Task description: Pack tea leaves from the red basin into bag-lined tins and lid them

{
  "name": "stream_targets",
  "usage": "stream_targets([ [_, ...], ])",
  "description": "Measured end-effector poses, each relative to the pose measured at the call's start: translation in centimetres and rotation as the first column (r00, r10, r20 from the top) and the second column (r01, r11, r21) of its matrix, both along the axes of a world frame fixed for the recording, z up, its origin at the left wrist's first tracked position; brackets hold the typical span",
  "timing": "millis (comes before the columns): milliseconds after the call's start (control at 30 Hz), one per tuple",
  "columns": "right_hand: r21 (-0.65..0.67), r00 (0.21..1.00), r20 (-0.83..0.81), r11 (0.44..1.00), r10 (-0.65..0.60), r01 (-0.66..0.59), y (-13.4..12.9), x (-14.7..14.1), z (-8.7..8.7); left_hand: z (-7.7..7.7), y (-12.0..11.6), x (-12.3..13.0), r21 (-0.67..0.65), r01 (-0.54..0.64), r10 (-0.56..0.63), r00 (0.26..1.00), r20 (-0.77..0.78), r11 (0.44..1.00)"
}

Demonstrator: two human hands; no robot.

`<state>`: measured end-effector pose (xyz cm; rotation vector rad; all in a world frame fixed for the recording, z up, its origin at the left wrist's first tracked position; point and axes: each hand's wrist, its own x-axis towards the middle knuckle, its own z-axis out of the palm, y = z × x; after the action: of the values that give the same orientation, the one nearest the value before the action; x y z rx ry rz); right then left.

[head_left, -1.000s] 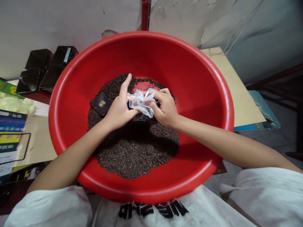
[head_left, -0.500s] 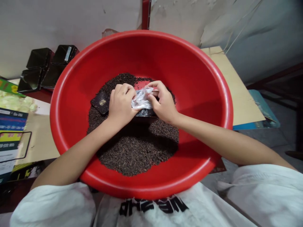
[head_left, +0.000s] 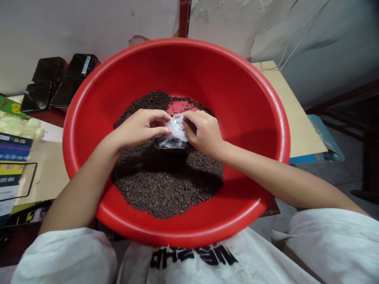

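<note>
A large red basin (head_left: 251, 98) holds a heap of dark, dry leaf-like bits (head_left: 166, 193). Within it stands a dark tin (head_left: 174, 147), its open top lined with a clear plastic bag (head_left: 177, 130). The gathered bag mouth is pinched between the thumb and fingers of my left hand (head_left: 145, 127). From the other side my right hand (head_left: 204, 132) grips the same plastic, fingers curled. A dark lid (head_left: 120, 121) lies on the heap, mostly hidden behind my left hand.
Several dark tins (head_left: 49, 70) stand left of the basin, near the wall. Printed packaging (head_left: 14, 157) lies at the far left. Cardboard (head_left: 296, 118) and a blue stool (head_left: 327, 138) are on the right.
My left hand has turned and shifted left and slightly down, now covering most of the lid. The plastic is bunched into a narrower, upright twist, and the tin's near rim shows more.
</note>
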<state>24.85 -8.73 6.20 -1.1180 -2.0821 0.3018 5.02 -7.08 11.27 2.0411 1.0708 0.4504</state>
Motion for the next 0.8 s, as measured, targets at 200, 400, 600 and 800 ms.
stream_targets([
  [200, -0.012, 0.994, -0.084, 0.997, -0.071, 0.07, 0.5, -0.3, -0.3, -1.6, -0.1, 1.7, 0.106, -0.269, 0.266, 0.963, 0.034, 0.957],
  [400, 0.116, 0.992, 0.119, 0.993, -0.028, 0.014, 0.4, 0.4, 0.0, -2.3, -0.8, 3.3, 0.337, -0.387, 0.418, 0.908, -0.021, 0.858],
  [600, 0.041, 0.993, 0.118, 0.999, -0.022, 0.017, 0.1, 0.6, 0.2, -2.3, -1.6, 3.7, 0.618, -0.261, 0.443, 0.882, -0.16, 0.742],
  [800, -0.089, 1.0, 0.028, 0.996, 0.009, -0.006, 1.7, 0.6, -0.1, -2.5, -1.8, 3.2, 0.589, -0.09, 0.299, 0.915, -0.269, 0.803],
])
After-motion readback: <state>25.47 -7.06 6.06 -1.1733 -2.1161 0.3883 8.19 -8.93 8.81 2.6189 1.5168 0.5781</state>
